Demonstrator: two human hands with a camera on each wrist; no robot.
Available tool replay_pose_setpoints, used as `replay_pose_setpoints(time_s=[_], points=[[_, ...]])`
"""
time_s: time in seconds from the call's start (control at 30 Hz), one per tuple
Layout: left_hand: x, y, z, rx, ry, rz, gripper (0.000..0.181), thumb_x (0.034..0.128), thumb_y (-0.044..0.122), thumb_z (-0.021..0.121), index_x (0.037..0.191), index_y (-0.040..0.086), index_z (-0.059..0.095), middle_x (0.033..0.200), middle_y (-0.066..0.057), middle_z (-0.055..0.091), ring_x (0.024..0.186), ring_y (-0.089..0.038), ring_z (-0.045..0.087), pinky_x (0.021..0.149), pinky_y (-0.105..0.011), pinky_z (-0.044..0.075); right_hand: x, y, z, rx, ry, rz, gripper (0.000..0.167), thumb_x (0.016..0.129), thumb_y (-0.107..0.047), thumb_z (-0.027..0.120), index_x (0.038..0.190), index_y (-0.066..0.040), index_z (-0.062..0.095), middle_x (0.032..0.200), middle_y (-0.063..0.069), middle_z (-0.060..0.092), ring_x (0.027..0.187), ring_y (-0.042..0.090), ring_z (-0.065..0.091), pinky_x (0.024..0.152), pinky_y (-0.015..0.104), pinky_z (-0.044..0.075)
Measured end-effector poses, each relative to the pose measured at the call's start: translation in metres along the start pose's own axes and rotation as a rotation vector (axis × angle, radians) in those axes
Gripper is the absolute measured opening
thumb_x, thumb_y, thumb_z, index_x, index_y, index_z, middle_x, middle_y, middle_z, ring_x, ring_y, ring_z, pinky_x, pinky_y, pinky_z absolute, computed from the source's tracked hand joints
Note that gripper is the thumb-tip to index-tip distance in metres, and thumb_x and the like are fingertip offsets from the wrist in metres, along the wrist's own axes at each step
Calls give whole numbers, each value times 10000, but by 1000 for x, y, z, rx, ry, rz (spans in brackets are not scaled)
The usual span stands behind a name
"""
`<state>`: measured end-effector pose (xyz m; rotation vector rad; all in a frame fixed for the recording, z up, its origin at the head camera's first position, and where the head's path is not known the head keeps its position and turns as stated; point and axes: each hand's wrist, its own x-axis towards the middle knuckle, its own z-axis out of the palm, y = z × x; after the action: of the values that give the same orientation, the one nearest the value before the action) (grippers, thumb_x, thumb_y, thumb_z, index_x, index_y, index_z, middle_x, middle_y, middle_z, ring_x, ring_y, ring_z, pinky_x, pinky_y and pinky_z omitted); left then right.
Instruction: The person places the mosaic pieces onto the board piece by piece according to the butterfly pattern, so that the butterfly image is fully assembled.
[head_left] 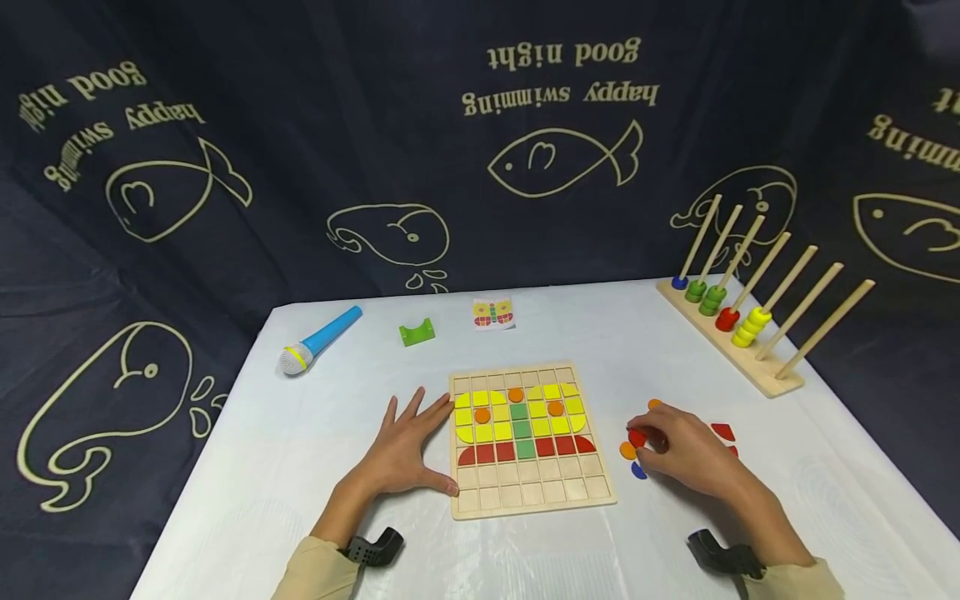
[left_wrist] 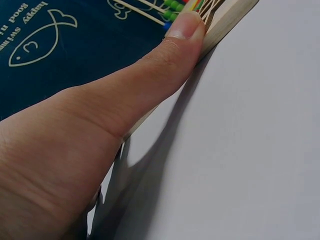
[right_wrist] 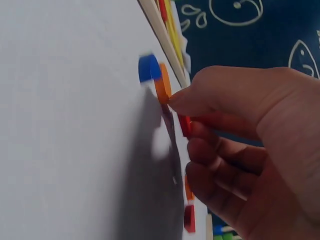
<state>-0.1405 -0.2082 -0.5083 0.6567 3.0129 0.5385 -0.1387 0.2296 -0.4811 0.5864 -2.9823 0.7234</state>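
Note:
A wooden grid board (head_left: 532, 497) lies on the table, holding yellow, orange, green and red flat pieces in a butterfly-like pattern. My left hand (head_left: 402, 452) rests along its left side with spread fingers; the thumb (left_wrist: 186, 30) touches the board's edge. Right of the board, my right hand (head_left: 686, 452) pinches a red piece (head_left: 637, 438) between thumb and forefinger, low over the table. Close to those fingertips lie an orange disc (head_left: 627, 451) and a blue piece (right_wrist: 148, 68). Another orange piece (head_left: 655, 404) and red pieces (head_left: 723, 432) lie around the hand, partly covered by it.
A pattern card (head_left: 493, 313) lies behind the board, with a green notched block (head_left: 417, 332) to its left. A blue toy microphone (head_left: 322, 338) lies at the back left. On the right stands a peg stand (head_left: 750, 354) with coloured beads. A dark printed cloth (head_left: 420, 150) hangs behind.

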Motion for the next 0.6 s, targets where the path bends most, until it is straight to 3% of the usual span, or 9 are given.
replay_pose_setpoints(time_s=[0.3, 0.47, 0.6], points=[[-1, -2, 2, 5, 4, 12, 1311, 434, 904, 639, 1522, 256, 303, 1553, 102, 262, 1454, -263, 54, 1124, -581, -24, 14, -33, 15, 85, -36, -87, 345, 760, -160, 757, 1102, -158, 718, 929, -108, 561, 768, 101, 498, 596, 211, 450], [-1, -2, 2, 10, -4, 7, 1312, 435, 911, 627, 1525, 262, 292, 1557, 114, 243, 1455, -258, 47, 1125, -576, -31, 21, -54, 25, 85, -55, -130, 335, 763, -158, 737, 1096, -194, 723, 952, -134, 550, 776, 82, 507, 629, 207, 457], [-2, -2, 1, 5, 8, 10, 1309, 439, 909, 629, 1522, 248, 306, 1556, 96, 258, 1453, -270, 65, 1123, -585, -21, 27, -68, 33, 73, -46, -209, 305, 773, -153, 720, 1072, -210, 728, 968, -141, 547, 807, 62, 502, 690, 224, 463]])
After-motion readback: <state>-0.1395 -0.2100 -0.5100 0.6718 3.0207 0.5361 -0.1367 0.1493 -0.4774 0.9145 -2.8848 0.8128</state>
